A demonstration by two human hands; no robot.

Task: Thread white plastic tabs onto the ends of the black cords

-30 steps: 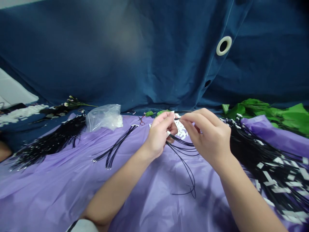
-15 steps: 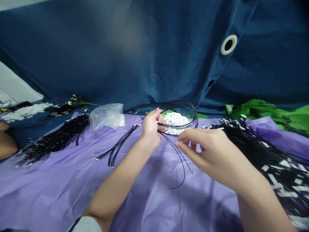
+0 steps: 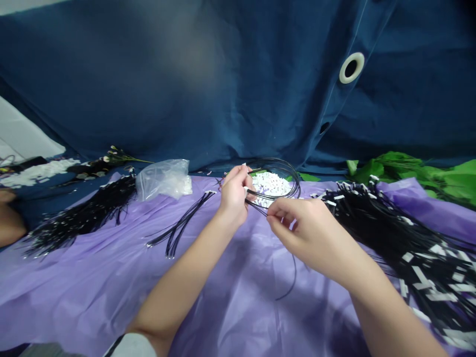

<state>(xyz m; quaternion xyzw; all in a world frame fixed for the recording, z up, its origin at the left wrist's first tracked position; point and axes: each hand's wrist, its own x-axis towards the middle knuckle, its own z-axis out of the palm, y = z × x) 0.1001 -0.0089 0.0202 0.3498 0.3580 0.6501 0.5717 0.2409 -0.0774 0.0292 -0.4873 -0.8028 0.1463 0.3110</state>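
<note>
"Right hand [image 3: 308,230] has moved slightly closer to left hand [image 3: 234,193] since half a second ago."
"Finger state?"
"Right thumb and fingertips pinch the black cords [image 3: 298,184]; left fingers curl around them."
"Cord position?"
"Held between both hands, above the purple sheet [image 3: 238,297]."

Purple sheet [image 3: 238,302]: black cord bundles [image 3: 368,220], clear plastic bag [image 3: 160,179], heaped white pieces [image 3: 273,184].

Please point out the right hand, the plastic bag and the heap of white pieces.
Right hand [image 3: 307,225], head view: back of hand.
Plastic bag [image 3: 162,180], head view: its near side.
Heap of white pieces [image 3: 273,184], head view: its middle.
</note>
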